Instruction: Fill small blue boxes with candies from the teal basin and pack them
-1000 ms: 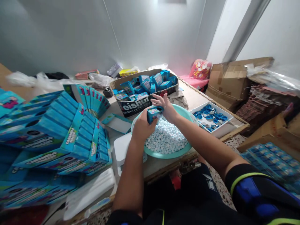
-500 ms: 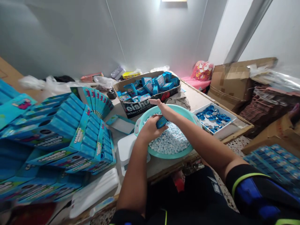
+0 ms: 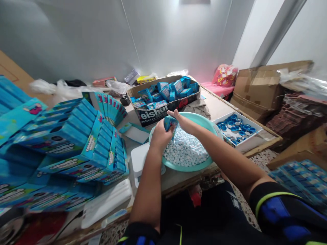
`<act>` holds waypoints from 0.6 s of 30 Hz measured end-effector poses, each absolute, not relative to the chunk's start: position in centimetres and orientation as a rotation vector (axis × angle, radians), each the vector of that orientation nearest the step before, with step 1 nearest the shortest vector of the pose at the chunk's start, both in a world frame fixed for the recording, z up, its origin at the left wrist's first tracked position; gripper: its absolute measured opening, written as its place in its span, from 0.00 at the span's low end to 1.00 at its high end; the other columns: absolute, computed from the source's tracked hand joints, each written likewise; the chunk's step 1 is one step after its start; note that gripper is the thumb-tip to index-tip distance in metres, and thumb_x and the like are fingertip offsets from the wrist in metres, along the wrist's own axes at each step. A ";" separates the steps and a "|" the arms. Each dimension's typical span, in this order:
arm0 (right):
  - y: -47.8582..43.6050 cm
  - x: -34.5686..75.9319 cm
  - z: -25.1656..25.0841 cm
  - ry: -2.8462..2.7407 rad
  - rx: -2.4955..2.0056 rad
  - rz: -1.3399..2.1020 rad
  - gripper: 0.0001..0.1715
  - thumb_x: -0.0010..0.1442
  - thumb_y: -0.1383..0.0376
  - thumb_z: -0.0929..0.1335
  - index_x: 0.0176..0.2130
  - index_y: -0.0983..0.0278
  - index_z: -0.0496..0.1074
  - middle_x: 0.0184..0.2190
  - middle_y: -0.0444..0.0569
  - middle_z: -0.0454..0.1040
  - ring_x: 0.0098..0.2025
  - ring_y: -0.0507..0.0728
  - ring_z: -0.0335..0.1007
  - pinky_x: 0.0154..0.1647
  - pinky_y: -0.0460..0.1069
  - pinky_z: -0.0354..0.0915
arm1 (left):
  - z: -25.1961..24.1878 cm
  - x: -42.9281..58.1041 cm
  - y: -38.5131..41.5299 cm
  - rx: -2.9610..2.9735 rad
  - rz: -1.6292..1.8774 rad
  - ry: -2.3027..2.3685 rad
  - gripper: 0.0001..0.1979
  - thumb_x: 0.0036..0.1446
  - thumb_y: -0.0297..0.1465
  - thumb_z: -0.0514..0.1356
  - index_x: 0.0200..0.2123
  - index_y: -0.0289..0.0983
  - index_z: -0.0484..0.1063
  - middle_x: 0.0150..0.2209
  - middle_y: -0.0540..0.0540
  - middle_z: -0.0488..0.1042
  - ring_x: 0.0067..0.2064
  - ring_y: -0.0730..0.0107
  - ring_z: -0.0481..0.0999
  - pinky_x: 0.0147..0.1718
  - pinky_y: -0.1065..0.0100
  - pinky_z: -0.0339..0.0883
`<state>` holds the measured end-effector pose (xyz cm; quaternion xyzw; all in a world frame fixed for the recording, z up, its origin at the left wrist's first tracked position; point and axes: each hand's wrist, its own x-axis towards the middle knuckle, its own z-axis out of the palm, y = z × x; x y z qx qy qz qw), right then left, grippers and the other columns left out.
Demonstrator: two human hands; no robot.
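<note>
Far left, stacks of turquoise candy cartons [image 3: 76, 139] sit fanned and piled on the tabletop [image 3: 217, 107], with white plastic bags [image 3: 55, 87] further back by the wall. Right of the stacks lie an opened blue-and-white carton [image 3: 134, 133] and a white square item [image 3: 139, 160], exact kind unclear. Behind those, a cardboard box [image 3: 153, 114] printed "eishu" holds loose small blue cartons. Center, the left hand [image 3: 160, 137] has its fingers curled round a small blue carton [image 3: 169, 123], which is tilted and held up over the left part of a teal plastic basin [image 3: 190, 165], just above the pale blue-white candies [image 3: 186, 149] filling it. Can't tell if the carton touches the candies. The right hand [image 3: 184, 123] comes in from the right with its fingers stretched and pressed together, fingertips [image 3: 171, 112] at the carton's upper edge; can't tell if it is gripping. A black-and-blue sleeve [image 3: 281, 212] covers the right upper arm. Right of the basin, a white tray [image 3: 252, 143] holds blue and silver bottle caps [image 3: 235, 128]. Further right are a pink-and-red bag [image 3: 224, 75], an open cardboard carton [image 3: 257, 92], stacked flat packaging [image 3: 293, 117] and blue sheets [image 3: 298, 180] at lower right.
</note>
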<state>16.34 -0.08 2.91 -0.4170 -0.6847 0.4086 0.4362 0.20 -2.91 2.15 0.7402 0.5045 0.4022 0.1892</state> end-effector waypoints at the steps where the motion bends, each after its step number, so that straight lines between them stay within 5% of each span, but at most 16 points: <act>1: 0.4 16.6 2.9 -1.677 -1.048 1.004 0.59 0.64 0.25 0.50 0.64 0.63 0.73 0.67 0.57 0.69 0.73 0.69 0.58 0.76 0.63 0.52 | 2.2 0.1 -2.9 2.057 1.174 1.441 0.13 0.60 0.38 0.64 0.45 0.38 0.73 0.44 0.40 0.79 0.48 0.52 0.78 0.50 0.55 0.73; 5: 1.6 18.0 2.8 -1.736 -1.318 0.776 0.45 0.75 0.39 0.52 0.62 0.69 0.74 0.64 0.62 0.72 0.69 0.69 0.63 0.73 0.63 0.56 | 2.0 -0.2 -2.6 1.830 1.376 1.493 0.17 0.58 0.42 0.67 0.44 0.38 0.74 0.41 0.43 0.80 0.43 0.58 0.80 0.48 0.58 0.74; 8: 1.0 18.2 2.5 -1.995 -1.625 0.722 0.38 0.73 0.44 0.63 0.64 0.69 0.73 0.72 0.65 0.60 0.72 0.71 0.57 0.74 0.63 0.54 | 1.4 -0.5 -1.8 1.643 1.497 1.407 0.20 0.55 0.43 0.69 0.44 0.37 0.74 0.41 0.44 0.81 0.41 0.62 0.80 0.47 0.61 0.75; 12: -1.5 17.3 2.2 -2.283 -1.841 0.924 0.56 0.61 0.35 0.71 0.74 0.61 0.60 0.76 0.64 0.47 0.74 0.77 0.52 0.73 0.67 0.54 | 0.7 -1.0 -0.5 1.447 1.541 1.301 0.22 0.52 0.42 0.70 0.45 0.37 0.72 0.44 0.41 0.82 0.45 0.62 0.82 0.48 0.61 0.77; 15: -3.2 17.1 2.2 -2.449 -1.808 0.825 0.63 0.55 0.30 0.72 0.75 0.60 0.59 0.72 0.67 0.55 0.71 0.80 0.56 0.69 0.69 0.59 | 0.6 -1.2 0.0 1.345 1.554 1.325 0.25 0.48 0.39 0.72 0.47 0.37 0.71 0.48 0.39 0.81 0.47 0.60 0.83 0.50 0.59 0.77; 18: -4.4 17.5 2.3 -2.514 -1.717 0.708 0.60 0.53 0.30 0.73 0.69 0.63 0.66 0.62 0.66 0.68 0.64 0.78 0.66 0.64 0.66 0.65 | 0.8 -1.3 -0.1 1.341 1.461 1.339 0.29 0.45 0.35 0.73 0.50 0.37 0.70 0.48 0.38 0.82 0.48 0.57 0.83 0.51 0.55 0.77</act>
